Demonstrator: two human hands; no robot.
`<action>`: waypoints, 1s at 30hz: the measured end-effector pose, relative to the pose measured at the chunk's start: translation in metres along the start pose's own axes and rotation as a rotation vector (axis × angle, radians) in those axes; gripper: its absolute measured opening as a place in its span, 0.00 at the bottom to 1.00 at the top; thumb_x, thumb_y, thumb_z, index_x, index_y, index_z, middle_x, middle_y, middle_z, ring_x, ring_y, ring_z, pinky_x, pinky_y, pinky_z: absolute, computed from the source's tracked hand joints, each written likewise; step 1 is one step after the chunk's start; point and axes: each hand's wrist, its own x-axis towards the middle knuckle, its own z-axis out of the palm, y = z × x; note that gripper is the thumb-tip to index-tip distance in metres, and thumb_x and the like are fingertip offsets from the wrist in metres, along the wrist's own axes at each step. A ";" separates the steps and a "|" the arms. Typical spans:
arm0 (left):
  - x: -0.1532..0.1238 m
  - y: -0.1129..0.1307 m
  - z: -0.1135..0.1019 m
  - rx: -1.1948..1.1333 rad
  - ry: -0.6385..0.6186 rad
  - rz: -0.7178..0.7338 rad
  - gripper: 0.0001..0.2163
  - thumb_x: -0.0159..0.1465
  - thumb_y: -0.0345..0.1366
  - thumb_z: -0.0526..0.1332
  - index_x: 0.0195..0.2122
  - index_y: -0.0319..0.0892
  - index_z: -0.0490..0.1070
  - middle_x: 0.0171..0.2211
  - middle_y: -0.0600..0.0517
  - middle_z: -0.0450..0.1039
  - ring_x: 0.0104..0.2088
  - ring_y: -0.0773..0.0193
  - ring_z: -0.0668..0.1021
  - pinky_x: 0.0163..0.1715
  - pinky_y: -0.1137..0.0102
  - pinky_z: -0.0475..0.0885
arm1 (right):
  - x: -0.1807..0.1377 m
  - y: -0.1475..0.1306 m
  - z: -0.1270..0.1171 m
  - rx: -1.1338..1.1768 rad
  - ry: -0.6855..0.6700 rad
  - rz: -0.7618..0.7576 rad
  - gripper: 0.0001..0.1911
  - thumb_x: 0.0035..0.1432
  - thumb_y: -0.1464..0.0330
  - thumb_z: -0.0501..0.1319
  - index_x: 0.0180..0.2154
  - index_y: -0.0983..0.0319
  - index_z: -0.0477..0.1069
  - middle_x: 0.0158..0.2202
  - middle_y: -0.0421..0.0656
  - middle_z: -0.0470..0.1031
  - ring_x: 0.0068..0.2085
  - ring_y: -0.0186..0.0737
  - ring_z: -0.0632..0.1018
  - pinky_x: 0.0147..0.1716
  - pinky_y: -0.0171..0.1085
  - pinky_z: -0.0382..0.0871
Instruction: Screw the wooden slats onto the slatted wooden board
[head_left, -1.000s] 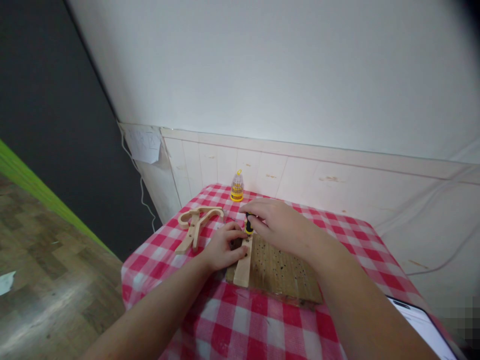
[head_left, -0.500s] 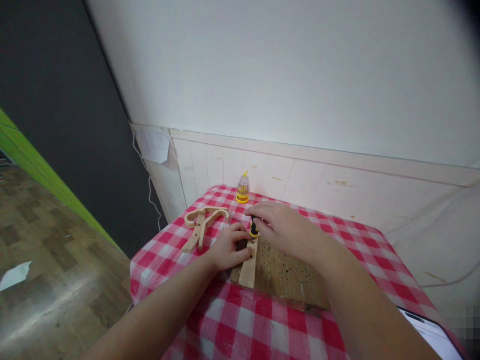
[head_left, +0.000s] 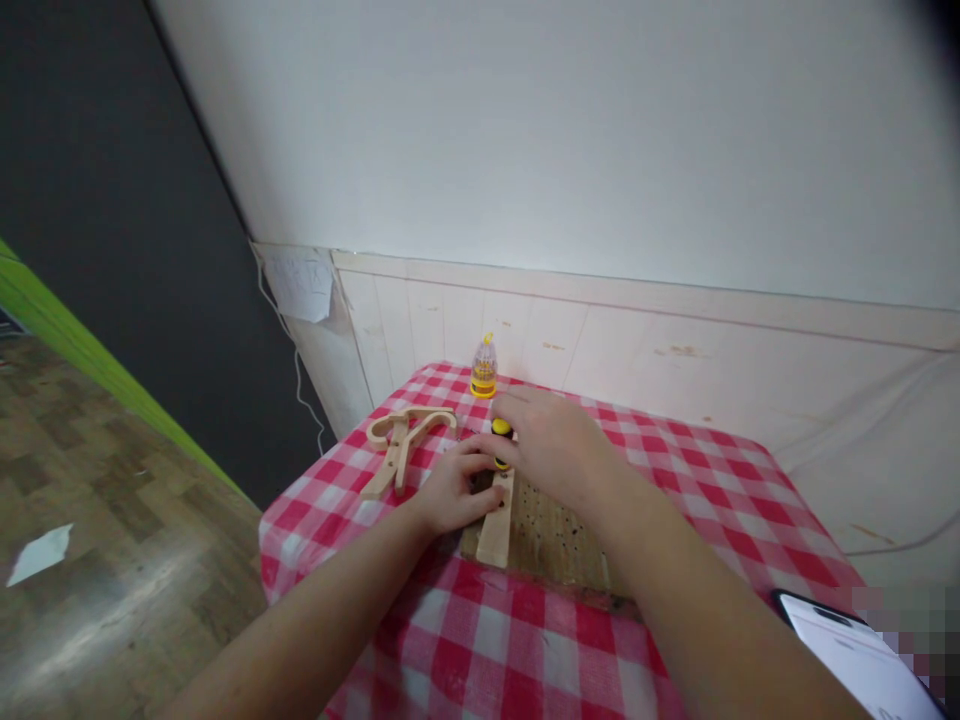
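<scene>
My right hand [head_left: 555, 440] is closed around the short black-and-yellow handle of a screwdriver [head_left: 502, 429], held upright with its lower end at a pale wooden strip [head_left: 496, 535]. The tip is too small to make out. My left hand [head_left: 457, 490] grips that strip, thumb on the near side of a hole and curled fingers by the screwdriver's base. Under the strip lies a brown wooden board [head_left: 559, 545] dotted with many small holes. Left of my hands rest pale wooden pieces with curved hook shapes [head_left: 401, 448].
A clear, yellow-based container of bits [head_left: 484, 372] stands at the back of the table, by the white panelled wall [head_left: 615, 350]. A red-and-white checked cloth [head_left: 457, 640] covers the table. A phone [head_left: 847, 650] lies at the right edge.
My right hand has shifted on the handle, so its yellow top now shows between the fingers. My left hand stays on the strip. The view has tilted slightly.
</scene>
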 end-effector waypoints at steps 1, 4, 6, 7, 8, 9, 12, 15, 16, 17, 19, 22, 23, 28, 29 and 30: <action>0.000 0.000 0.000 0.005 -0.005 -0.004 0.11 0.56 0.37 0.61 0.37 0.38 0.76 0.39 0.45 0.72 0.42 0.56 0.73 0.41 0.64 0.69 | 0.000 0.001 0.001 -0.013 0.012 0.008 0.13 0.60 0.61 0.56 0.35 0.65 0.71 0.37 0.47 0.73 0.40 0.40 0.72 0.38 0.37 0.64; 0.000 -0.001 0.000 0.024 -0.005 -0.019 0.10 0.55 0.36 0.62 0.36 0.38 0.76 0.38 0.46 0.73 0.41 0.57 0.73 0.40 0.64 0.70 | -0.001 0.001 0.002 0.032 -0.033 -0.051 0.11 0.62 0.65 0.53 0.34 0.64 0.72 0.38 0.46 0.73 0.42 0.39 0.72 0.40 0.36 0.64; -0.001 -0.002 0.001 0.012 -0.001 -0.014 0.10 0.55 0.36 0.62 0.36 0.38 0.75 0.38 0.46 0.73 0.41 0.57 0.73 0.40 0.64 0.70 | -0.002 -0.002 0.001 0.094 -0.075 -0.084 0.12 0.63 0.67 0.52 0.37 0.64 0.72 0.40 0.46 0.74 0.43 0.39 0.72 0.42 0.36 0.64; -0.002 -0.004 0.001 0.002 0.000 -0.012 0.10 0.55 0.36 0.62 0.36 0.38 0.75 0.38 0.46 0.73 0.41 0.57 0.73 0.40 0.65 0.71 | -0.003 -0.004 0.000 0.121 -0.083 -0.089 0.13 0.63 0.68 0.51 0.40 0.64 0.72 0.42 0.47 0.74 0.44 0.39 0.72 0.43 0.37 0.64; -0.002 -0.005 0.002 -0.008 0.001 -0.012 0.10 0.54 0.35 0.62 0.37 0.38 0.75 0.38 0.46 0.73 0.41 0.57 0.73 0.40 0.65 0.71 | -0.003 -0.005 -0.001 0.140 -0.088 -0.085 0.14 0.64 0.68 0.49 0.43 0.65 0.71 0.43 0.47 0.74 0.44 0.39 0.73 0.44 0.37 0.64; -0.003 -0.005 0.002 -0.014 0.000 -0.015 0.10 0.54 0.35 0.63 0.36 0.38 0.75 0.39 0.46 0.73 0.41 0.57 0.74 0.40 0.65 0.71 | -0.003 -0.007 -0.002 0.148 -0.098 -0.086 0.15 0.64 0.69 0.48 0.46 0.66 0.70 0.44 0.48 0.74 0.43 0.39 0.73 0.44 0.38 0.64; -0.003 -0.005 0.002 -0.021 -0.008 -0.032 0.08 0.54 0.35 0.62 0.34 0.38 0.75 0.40 0.45 0.72 0.42 0.56 0.73 0.40 0.65 0.71 | -0.002 -0.009 -0.004 0.116 -0.147 -0.073 0.14 0.63 0.71 0.48 0.43 0.66 0.70 0.40 0.48 0.75 0.40 0.39 0.74 0.40 0.37 0.65; -0.002 -0.002 0.000 -0.031 -0.024 -0.024 0.10 0.55 0.36 0.61 0.36 0.38 0.75 0.39 0.45 0.72 0.41 0.57 0.73 0.39 0.65 0.70 | 0.000 -0.007 -0.001 0.082 -0.104 0.032 0.11 0.62 0.65 0.53 0.36 0.65 0.70 0.37 0.47 0.74 0.37 0.39 0.73 0.35 0.36 0.64; -0.001 0.000 0.000 -0.024 -0.024 -0.025 0.10 0.56 0.36 0.61 0.36 0.38 0.76 0.38 0.46 0.72 0.41 0.58 0.73 0.38 0.66 0.70 | 0.001 -0.006 0.000 0.076 -0.073 0.072 0.12 0.61 0.63 0.55 0.36 0.65 0.70 0.36 0.47 0.74 0.37 0.39 0.73 0.34 0.36 0.63; -0.001 0.001 -0.001 -0.012 -0.021 -0.028 0.10 0.56 0.37 0.61 0.36 0.38 0.76 0.37 0.46 0.71 0.40 0.58 0.73 0.38 0.66 0.70 | 0.001 -0.004 0.002 0.074 -0.045 0.103 0.12 0.60 0.62 0.56 0.36 0.65 0.69 0.37 0.47 0.74 0.37 0.40 0.73 0.33 0.36 0.63; 0.000 0.002 -0.001 0.018 -0.007 -0.039 0.10 0.56 0.38 0.61 0.34 0.38 0.76 0.35 0.47 0.71 0.38 0.59 0.72 0.36 0.67 0.70 | 0.002 -0.002 0.005 0.086 -0.013 0.122 0.13 0.60 0.62 0.56 0.37 0.65 0.69 0.38 0.48 0.73 0.37 0.40 0.73 0.34 0.37 0.63; 0.000 0.002 -0.001 0.036 0.003 -0.033 0.11 0.56 0.39 0.61 0.33 0.37 0.76 0.34 0.47 0.70 0.36 0.60 0.72 0.35 0.67 0.69 | 0.001 0.000 0.007 0.160 0.000 0.047 0.10 0.61 0.66 0.54 0.41 0.64 0.70 0.41 0.47 0.73 0.41 0.38 0.73 0.39 0.36 0.64; 0.000 0.001 -0.001 0.039 0.001 -0.034 0.11 0.56 0.39 0.61 0.33 0.37 0.76 0.34 0.47 0.70 0.36 0.61 0.71 0.35 0.67 0.69 | 0.001 0.000 0.006 0.185 0.004 0.022 0.11 0.61 0.68 0.54 0.42 0.64 0.70 0.42 0.47 0.73 0.43 0.38 0.73 0.41 0.36 0.64; -0.002 -0.001 -0.001 0.036 -0.015 -0.055 0.10 0.55 0.39 0.61 0.34 0.38 0.75 0.35 0.48 0.70 0.36 0.61 0.71 0.34 0.68 0.68 | -0.002 0.001 -0.001 0.203 -0.010 0.014 0.13 0.60 0.71 0.52 0.41 0.64 0.72 0.40 0.47 0.75 0.41 0.39 0.74 0.41 0.37 0.65; -0.002 -0.001 -0.001 0.021 -0.020 -0.055 0.10 0.55 0.38 0.61 0.35 0.38 0.75 0.36 0.47 0.70 0.36 0.61 0.71 0.35 0.68 0.69 | -0.002 0.002 -0.003 0.190 -0.010 0.013 0.13 0.59 0.71 0.51 0.40 0.64 0.73 0.38 0.46 0.76 0.39 0.38 0.74 0.40 0.37 0.65; -0.002 -0.001 -0.001 0.005 -0.027 -0.054 0.11 0.55 0.37 0.61 0.37 0.38 0.75 0.37 0.47 0.70 0.37 0.61 0.72 0.35 0.68 0.69 | -0.002 0.002 -0.004 0.183 -0.003 0.006 0.13 0.59 0.72 0.51 0.41 0.63 0.73 0.38 0.46 0.76 0.38 0.37 0.74 0.39 0.36 0.65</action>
